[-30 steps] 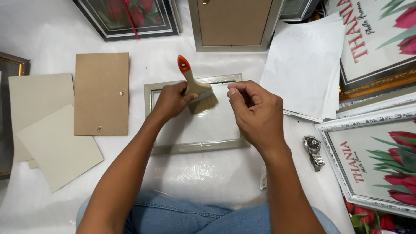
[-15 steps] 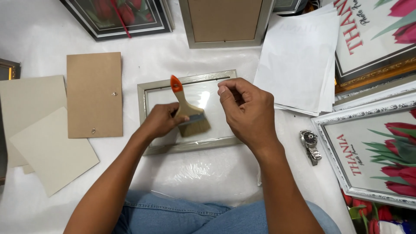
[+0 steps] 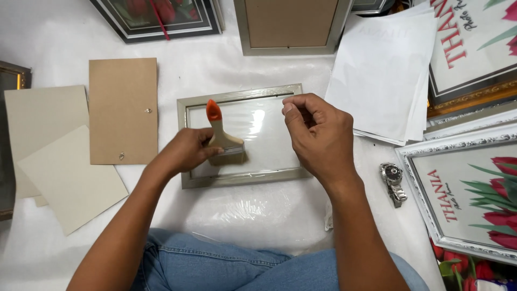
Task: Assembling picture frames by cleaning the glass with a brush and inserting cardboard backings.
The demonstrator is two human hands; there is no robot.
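Observation:
A small silver picture frame [image 3: 237, 180] lies flat on the white surface in front of my knees, its glass catching the light. My left hand [image 3: 186, 151] grips a flat paintbrush [image 3: 218, 126] with an orange-tipped handle, and the bristles rest on the glass near the frame's lower middle. My right hand [image 3: 320, 137] hovers over the frame's right end with thumb and forefinger pinched together. Nothing shows between those fingers.
A brown backing board [image 3: 123, 110] and beige cards [image 3: 70, 180] lie to the left. A stack of white paper [image 3: 379, 75] sits at the upper right, a wristwatch [image 3: 393, 183] at the right, beside a white ornate frame with a tulip print [image 3: 468, 194]. More frames [image 3: 291, 24] line the top.
The brush has slid down and to the left across the glass, from beside my right hand to the frame's lower middle. My right hand has stayed pinched at the frame's right end.

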